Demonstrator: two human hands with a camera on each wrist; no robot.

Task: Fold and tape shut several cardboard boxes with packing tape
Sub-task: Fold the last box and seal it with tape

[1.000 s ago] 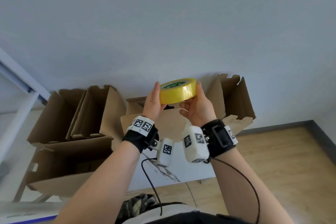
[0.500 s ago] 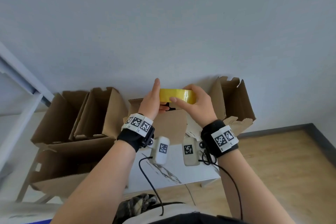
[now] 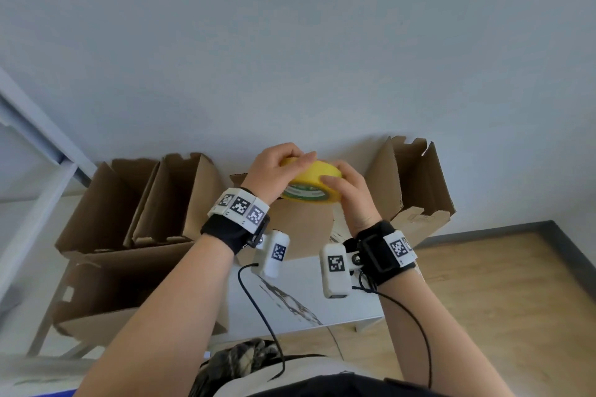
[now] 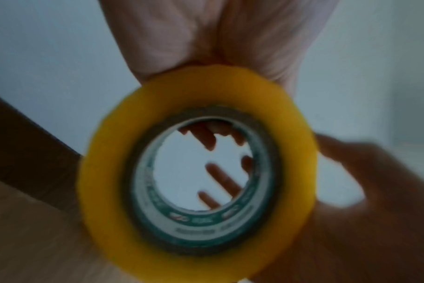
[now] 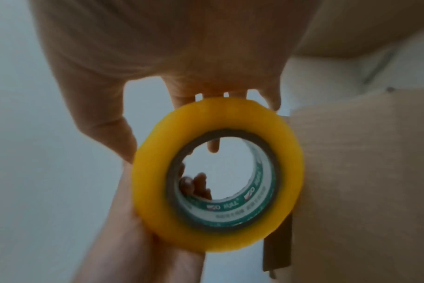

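We hold the yellow tape roll [image 3: 317, 185] between both hands above the middle cardboard box [image 3: 300, 232]. Our left hand [image 3: 274, 172] curls over its far rim, our right hand [image 3: 350, 195] clasps its near side. More open boxes [image 3: 161, 200] stand left and right of the middle box.

A white table [image 3: 348, 300] carries several open cardboard boxes [image 3: 142, 203] against the wall

The right hand [image 5: 157, 63] grips a yellow tape roll [image 5: 218, 174] from twelve o'clock. The left hand [image 5: 138, 239] holds it from seven o'clock. Fingertips show through its core. A cardboard box [image 5: 363, 181] stands at three o'clock.
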